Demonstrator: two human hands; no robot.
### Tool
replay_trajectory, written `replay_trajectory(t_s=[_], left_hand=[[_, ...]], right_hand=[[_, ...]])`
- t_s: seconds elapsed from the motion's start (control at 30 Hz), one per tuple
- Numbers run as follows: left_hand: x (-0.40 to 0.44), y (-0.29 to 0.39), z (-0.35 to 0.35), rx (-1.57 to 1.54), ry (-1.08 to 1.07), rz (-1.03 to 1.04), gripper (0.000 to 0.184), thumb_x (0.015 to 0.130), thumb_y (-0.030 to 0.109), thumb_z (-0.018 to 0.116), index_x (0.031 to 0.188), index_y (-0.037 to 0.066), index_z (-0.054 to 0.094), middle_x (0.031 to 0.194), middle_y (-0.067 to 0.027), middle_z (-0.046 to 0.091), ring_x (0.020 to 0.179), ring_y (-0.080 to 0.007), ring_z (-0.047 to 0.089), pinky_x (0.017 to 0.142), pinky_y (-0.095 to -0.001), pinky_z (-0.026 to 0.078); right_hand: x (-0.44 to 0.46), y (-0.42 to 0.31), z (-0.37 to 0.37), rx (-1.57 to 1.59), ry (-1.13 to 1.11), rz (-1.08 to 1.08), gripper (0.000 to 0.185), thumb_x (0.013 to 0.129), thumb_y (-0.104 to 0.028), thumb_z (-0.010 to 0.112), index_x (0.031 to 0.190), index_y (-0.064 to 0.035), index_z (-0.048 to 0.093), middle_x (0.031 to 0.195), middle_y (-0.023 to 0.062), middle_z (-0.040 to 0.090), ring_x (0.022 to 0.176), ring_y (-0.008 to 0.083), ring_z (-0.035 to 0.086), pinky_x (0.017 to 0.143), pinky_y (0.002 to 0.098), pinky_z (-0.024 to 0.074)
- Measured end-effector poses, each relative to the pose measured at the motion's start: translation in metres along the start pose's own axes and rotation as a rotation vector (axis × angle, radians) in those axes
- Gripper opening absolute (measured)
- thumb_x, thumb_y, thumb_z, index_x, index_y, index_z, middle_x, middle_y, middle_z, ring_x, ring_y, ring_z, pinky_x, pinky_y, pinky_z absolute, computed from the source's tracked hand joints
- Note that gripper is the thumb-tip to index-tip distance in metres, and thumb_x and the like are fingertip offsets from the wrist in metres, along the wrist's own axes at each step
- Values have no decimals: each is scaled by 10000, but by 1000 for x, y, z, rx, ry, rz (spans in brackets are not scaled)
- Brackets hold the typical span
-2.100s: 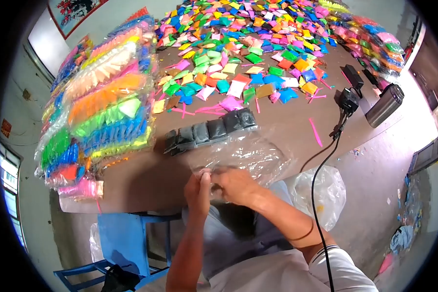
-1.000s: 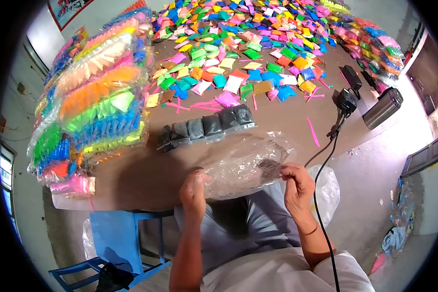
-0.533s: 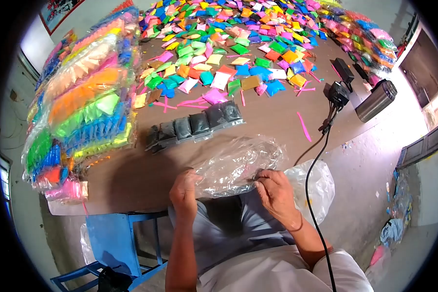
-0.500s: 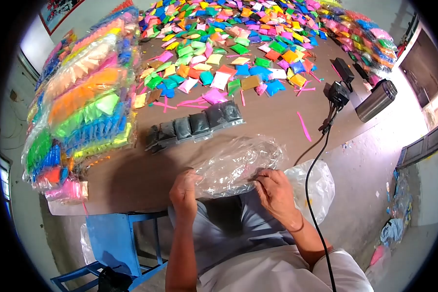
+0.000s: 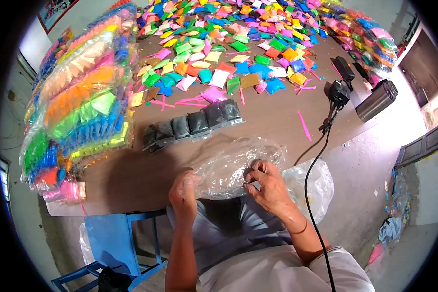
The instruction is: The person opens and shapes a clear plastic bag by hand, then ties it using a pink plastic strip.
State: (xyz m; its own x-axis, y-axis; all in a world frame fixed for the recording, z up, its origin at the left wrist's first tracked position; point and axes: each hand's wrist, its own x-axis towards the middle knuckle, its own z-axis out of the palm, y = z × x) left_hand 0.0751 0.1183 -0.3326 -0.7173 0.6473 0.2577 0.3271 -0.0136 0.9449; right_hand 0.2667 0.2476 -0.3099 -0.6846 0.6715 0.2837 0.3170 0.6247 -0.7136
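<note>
A clear plastic bag (image 5: pixel 219 170) lies at the table's front edge, crinkled and see-through, with nothing visible inside. My left hand (image 5: pixel 184 192) has its fingers closed on the bag's left end. Thumb and fingertips of my right hand (image 5: pixel 266 185) pinch the bag's near edge toward its right side. Just beyond the bag, a row of black packets (image 5: pixel 194 125) lies on the brown table (image 5: pixel 131 180), side by side and slightly slanted.
Many small coloured packets (image 5: pixel 219 78) cover the far table. Bagged packets (image 5: pixel 82 102) are stacked at left. On the right are a dark metal flask (image 5: pixel 376 100), a black plug adapter (image 5: pixel 339 94) with a hanging cable, and pink strips (image 5: pixel 304 125). A blue chair (image 5: pixel 109 238) stands below left.
My right hand has shifted a little left and up along the bag's edge, its fingers now more bent. My left hand stays at the bag's left end.
</note>
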Motion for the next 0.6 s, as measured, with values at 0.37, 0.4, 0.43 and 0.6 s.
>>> replay_trajectory(t_s=[0.37,0.4,0.43,0.6], left_hand=[[1,0,-1,-7,-11,2,355,971,237,454,843,-25,657,904,-95,650,937,-197,581,888,-330,421],[1,0,-1,0,-14,18,357,971,241,456,845,-24,659,904,-93,649,939,-195,579,887,-330,421],[1,0,-1,0,-14,18,357,971,241,456,845,-24,659,904,-93,649,939,-195,579,887,-330,421],[1,2,-1,18,-7,-11,373,972,258,449,841,-19,662,910,-86,649,942,-202,582,883,-324,420]], right_hand=[[1,4,3,12,-7,-10,285,669,19,724,932,-30,624,890,85,564,905,288,536,851,370,420],[2,6,3,20,-11,-47,293,669,16,724,940,-37,627,888,84,565,905,287,538,855,373,418],[2,5,3,20,-11,-48,293,669,16,724,940,-37,627,888,84,565,905,287,538,855,373,418],[3,-4,-2,-15,-45,14,285,669,8,725,930,-55,631,924,85,564,928,299,545,887,385,406]])
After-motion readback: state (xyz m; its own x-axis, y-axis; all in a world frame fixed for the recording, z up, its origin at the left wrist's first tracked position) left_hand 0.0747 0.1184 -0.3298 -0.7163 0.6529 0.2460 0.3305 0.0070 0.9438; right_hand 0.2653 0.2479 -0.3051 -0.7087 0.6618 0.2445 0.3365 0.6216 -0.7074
